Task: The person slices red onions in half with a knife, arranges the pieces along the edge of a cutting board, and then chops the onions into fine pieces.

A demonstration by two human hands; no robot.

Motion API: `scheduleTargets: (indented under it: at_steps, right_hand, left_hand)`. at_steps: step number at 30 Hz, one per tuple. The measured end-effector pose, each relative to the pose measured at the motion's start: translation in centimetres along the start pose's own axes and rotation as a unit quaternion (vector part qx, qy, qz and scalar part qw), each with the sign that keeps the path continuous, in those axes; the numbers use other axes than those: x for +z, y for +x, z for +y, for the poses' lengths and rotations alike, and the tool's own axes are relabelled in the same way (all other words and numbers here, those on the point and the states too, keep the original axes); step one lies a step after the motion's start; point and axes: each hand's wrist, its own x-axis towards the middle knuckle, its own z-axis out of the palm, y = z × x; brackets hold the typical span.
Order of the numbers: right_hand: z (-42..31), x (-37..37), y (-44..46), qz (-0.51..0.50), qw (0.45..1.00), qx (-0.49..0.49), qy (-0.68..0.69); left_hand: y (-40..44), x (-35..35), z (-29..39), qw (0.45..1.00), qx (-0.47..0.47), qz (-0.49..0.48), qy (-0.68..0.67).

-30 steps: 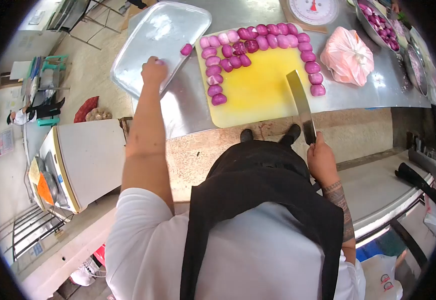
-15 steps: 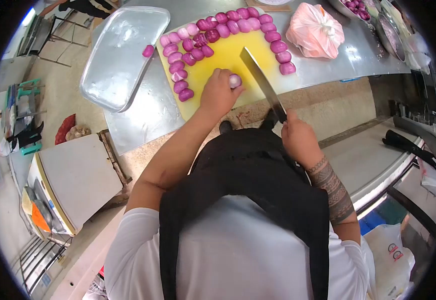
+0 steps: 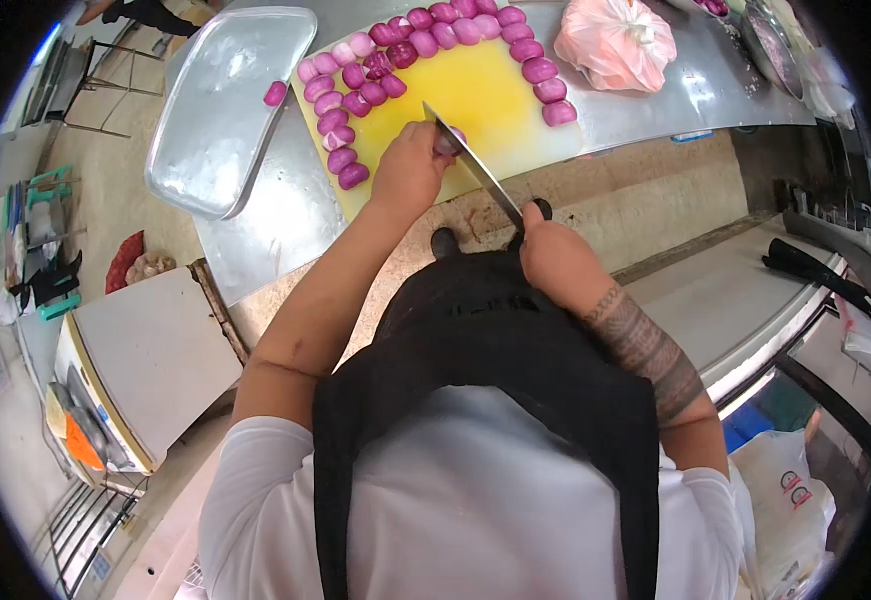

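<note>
My left hand (image 3: 411, 170) is closed around a peeled red onion (image 3: 449, 141) above the near part of the yellow cutting board (image 3: 456, 85). In my right hand (image 3: 559, 255) is the handle of a long knife (image 3: 484, 172). Its blade slants up and left, with the tip end beside or against the onion; whether it has cut in I cannot tell. Part of the onion is hidden by fingers and blade. Rows of peeled red onions (image 3: 539, 69) line the left, far and right edges of the board.
A clear rectangular tray (image 3: 211, 110) stands left of the board, with one onion (image 3: 275, 93) near its right rim. A tied plastic bag (image 3: 616, 45) sits right of the board on the metal table (image 3: 656, 115). Metal bowls (image 3: 771, 50) stand at the far right.
The knife has moved left, bringing its blade from beside the onion to right at it. My right hand has shifted left too. The whole view has also shifted slightly.
</note>
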Motion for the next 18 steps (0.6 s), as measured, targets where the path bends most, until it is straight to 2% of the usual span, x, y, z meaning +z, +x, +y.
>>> scheduleTargets:
  at_steps: [2, 5, 7, 13, 18]
  right_hand:
    - [-0.2, -0.6, 0.0, 0.011, 1.000, 0.004, 0.002]
    - [2.0, -0.5, -0.8, 0.073, 0.994, -0.049, 0.068]
    - [2.0, -1.3, -1.3, 0.051, 0.997, -0.012, 0.049]
    - [2.0, 0.0, -1.6, 0.027, 1.000, 0.015, 0.005]
    - [-0.3, -2.7, -3.0, 0.024, 0.999, 0.018, -0.016]
  left_hand:
    - [-0.1, -0.1, 0.3, 1.000, 0.022, 0.019, 0.004]
    - [0.7, 0.1, 0.6, 0.996, 0.079, 0.045, 0.022]
    - [1.3, 0.8, 0.5, 0.994, 0.094, 0.044, 0.031]
    - [1.5, -0.4, 1.5, 0.998, 0.032, -0.033, 0.045]
    - [1.6, 0.3, 1.3, 0.997, 0.035, -0.028, 0.062]
